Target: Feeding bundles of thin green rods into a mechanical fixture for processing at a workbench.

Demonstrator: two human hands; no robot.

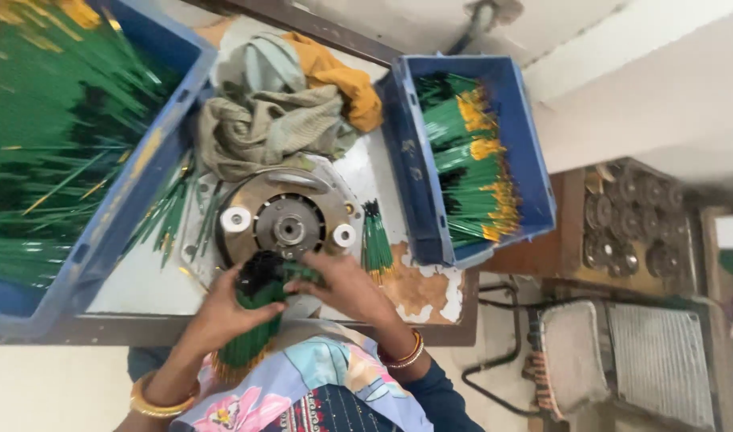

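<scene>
My left hand [226,308] is closed around a bundle [253,332] of thin green sticks with dark tips on top and yellow ends below; the bundle stands tilted, its top near the round metal fixture [286,220] on the table [142,284], its lower end over my lap; my right hand [346,288] lies on the top of the same bundle, fingers curled over the dark tips, and it touches the front edge of the fixture; I cannot tell if it grips firmly or only presses; both wrists carry gold bangles [162,400]; just right of the fixture a small bunch [376,240] of the same sticks lies on the table, apart from my hands; more loose sticks [170,216] lie left of the fixture, beside the big blue crate [138,184] full of green sticks; a smaller blue crate [526,160] on the right holds sticks in order, yellow ends to the right; behind the fixture lies a heap of cloths [278,112], grey-green and orange
</scene>
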